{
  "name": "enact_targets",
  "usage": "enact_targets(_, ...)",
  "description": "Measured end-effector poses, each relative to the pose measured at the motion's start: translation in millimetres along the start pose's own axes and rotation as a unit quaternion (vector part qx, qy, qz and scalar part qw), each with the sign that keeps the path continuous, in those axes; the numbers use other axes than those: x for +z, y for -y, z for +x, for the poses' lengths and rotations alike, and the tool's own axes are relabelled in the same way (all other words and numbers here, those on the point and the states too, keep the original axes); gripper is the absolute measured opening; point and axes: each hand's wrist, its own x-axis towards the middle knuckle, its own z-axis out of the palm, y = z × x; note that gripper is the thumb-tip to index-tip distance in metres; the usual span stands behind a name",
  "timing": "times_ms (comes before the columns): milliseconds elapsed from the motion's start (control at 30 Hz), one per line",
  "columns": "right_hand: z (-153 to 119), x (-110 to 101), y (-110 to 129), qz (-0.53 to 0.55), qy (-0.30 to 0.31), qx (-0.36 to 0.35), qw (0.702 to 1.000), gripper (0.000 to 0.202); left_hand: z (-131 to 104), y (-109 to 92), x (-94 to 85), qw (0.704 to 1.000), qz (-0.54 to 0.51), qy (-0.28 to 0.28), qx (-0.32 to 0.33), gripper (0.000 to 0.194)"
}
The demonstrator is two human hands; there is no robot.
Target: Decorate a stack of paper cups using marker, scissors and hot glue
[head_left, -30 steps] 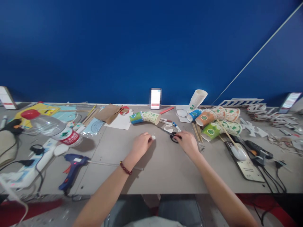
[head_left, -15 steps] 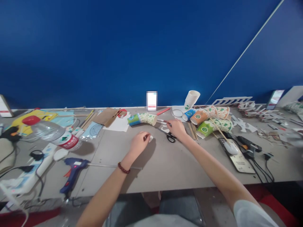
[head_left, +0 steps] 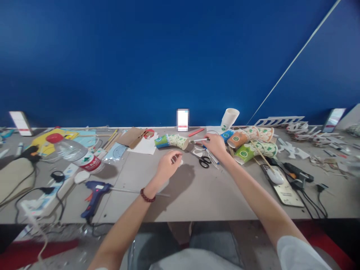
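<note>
My left hand (head_left: 168, 164) is raised over the middle of the table with its fingers curled in. A small white rounded piece (head_left: 181, 162) shows at its fingertips, mostly hidden. Farther right, my right hand (head_left: 216, 145) pinches a slim white pen (head_left: 200, 140) that points left. Its tip is near the open end of a curved row of joined paper cups (head_left: 173, 141), green and blue at the left end. Black-handled scissors (head_left: 204, 161) lie just below my right hand, beside white cut-outs (head_left: 198, 152) and a blue-and-white pen (head_left: 213, 157).
At left are a water bottle (head_left: 91, 161), a blue glue gun (head_left: 97, 193) and a power strip (head_left: 53, 191). Stacked cups (head_left: 230, 119), joined cup rows (head_left: 254, 150), a phone (head_left: 282, 191) and a black glue gun (head_left: 298, 171) occupy the right. A blue wall (head_left: 168, 63) rises behind.
My right hand has lifted slightly and moved right with the pen, uncovering the blue-and-white pen below. My left hand's fingers have turned upward a little. The view has shifted slightly left.
</note>
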Motion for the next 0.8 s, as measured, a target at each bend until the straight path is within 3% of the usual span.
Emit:
enact_targets(100, -27, -30, 1, 0.13, -0.107, -0.005, 0.986, 0.02, -7, -15, -5.6, 0.996, 0.079, 0.014, 0.034, 0.03)
enact_targets(200, -71, -50, 9, 0.275, -0.123, 0.003, 0.954, 0.019, -19, -33, -9.5, 0.981, 0.164, 0.009, 0.106, 0.037)
enact_targets(300, -120, -56, 22, 0.423, -0.031, 0.042, 0.904, 0.018, -38, -46, -10.6, 0.966, 0.195, 0.059, 0.159, 0.039)
enact_targets(367, -151, -52, 30, 0.496, 0.008, 0.062, 0.866, 0.02, -56, -48, -9.8, 0.959, 0.194, 0.103, 0.179, 0.029)
enact_targets(500, -200, -38, 47, 0.61, 0.068, 0.096, 0.784, 0.025, -101, -42, -2.9, 0.955, 0.189, 0.139, 0.18, 0.01)
enact_targets(600, -227, -28, 59, 0.658, 0.17, 0.087, 0.729, 0.033, -135, -36, 5.7, 0.947, 0.181, 0.176, 0.198, 0.004)
enact_targets(733, -248, -35, 74, 0.666, 0.307, 0.088, 0.674, 0.035, -165, -31, 8.8, 0.939, 0.217, 0.15, 0.222, 0.021)
enact_targets(800, -251, -49, 83, 0.625, 0.335, 0.067, 0.701, 0.031, -171, -33, 3.7, 0.923, 0.255, 0.141, 0.25, 0.023)
